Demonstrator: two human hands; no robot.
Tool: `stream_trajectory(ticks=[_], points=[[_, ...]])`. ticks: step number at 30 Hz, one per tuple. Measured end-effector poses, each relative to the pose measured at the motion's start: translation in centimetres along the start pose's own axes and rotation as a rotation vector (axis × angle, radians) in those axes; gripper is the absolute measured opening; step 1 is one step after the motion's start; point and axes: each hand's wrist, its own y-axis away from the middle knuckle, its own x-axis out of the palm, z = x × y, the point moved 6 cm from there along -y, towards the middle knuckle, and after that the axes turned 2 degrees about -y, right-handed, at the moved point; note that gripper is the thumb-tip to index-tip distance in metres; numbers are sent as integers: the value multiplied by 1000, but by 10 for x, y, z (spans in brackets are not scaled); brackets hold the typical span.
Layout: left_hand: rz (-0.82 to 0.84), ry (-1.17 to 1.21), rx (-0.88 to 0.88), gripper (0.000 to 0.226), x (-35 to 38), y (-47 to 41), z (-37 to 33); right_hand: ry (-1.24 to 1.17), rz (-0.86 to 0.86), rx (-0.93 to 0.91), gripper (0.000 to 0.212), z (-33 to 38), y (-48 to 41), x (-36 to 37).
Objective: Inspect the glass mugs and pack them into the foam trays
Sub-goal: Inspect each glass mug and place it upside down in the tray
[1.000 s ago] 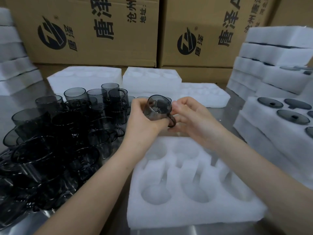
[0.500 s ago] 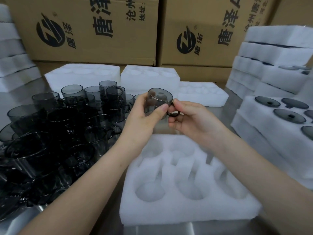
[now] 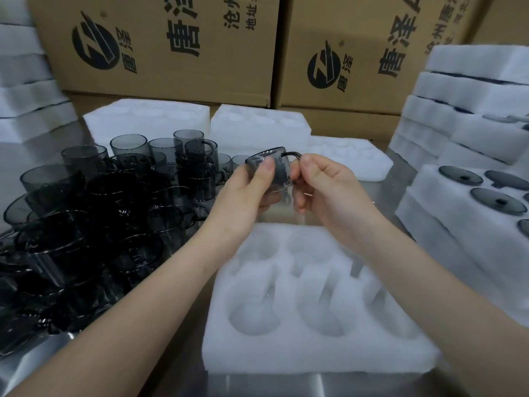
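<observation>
1. Hands meet above the far edge of the near foam tray (image 3: pixel 315 359), both closed on one smoky glass mug (image 3: pixel 270 170) held in the air.
2. The left hand (image 3: pixel 243 196) wraps the mug's body, thumb pressed flat on the side that faces the camera, the other fingers curled behind and under it.
3. The right hand (image 3: pixel 329 190) pinches at the mug's dark handle (image 3: pixel 292 154), thumb and forefinger tips closed on it (how the remaining fingers sit I cannot tell; they are folded underneath).
4. The mug is tipped over, its base turned up and toward the left, the handle at the top right.
5. The near foam tray lies on the metal table (image 3: pixel 380 190) directly below the hands; its round pockets hold nothing.
6. A crowd of dark glass mugs (image 3: pixel 114 213) stands on the table to the left, packed close, some stacked on one another.
7. To the right, another foam tray (image 3: pixel 446 224) carries dark round lids (image 3: pixel 498 202) set in its recesses.
8. More white foam pieces (image 3: pixel 260 127) lie at the far side of the table, with printed cardboard boxes (image 3: pixel 171 47) behind them.
</observation>
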Motion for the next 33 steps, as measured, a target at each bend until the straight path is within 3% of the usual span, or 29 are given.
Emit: stream_trajectory(ticks=[2,5,8,12,16,18,20,23,27,30,33], points=[[-20,-29,36,32,-1,0,-1,-86,25,75,38,-3,-1,1],[-28,-127,142,19,0,0,-9,-29,1,173,55,-10,-2,-5],[17,-246,198,38,6,3,-16,69,-80,229,65,-14,-1,-12],[-37,-119,138,26,2,4,-12,-54,-125,215,56,-10,2,-14],[-60,-18,82,21,-1,3,-7,28,-156,79,19,-5,2,-17],[-20,8,97,27,2,3,-8,57,-71,117,33,-8,2,-14],[35,-22,130,25,6,4,-10,81,46,138,31,-8,4,-7],[24,-46,186,16,7,6,-13,35,60,148,27,-7,5,-6],[-75,-147,183,28,1,6,-14,26,9,128,37,-9,5,-7],[-8,-125,187,40,2,9,-15,33,-46,83,54,-8,6,-8],[49,-195,185,61,7,11,-16,57,-99,33,39,-3,6,-11]])
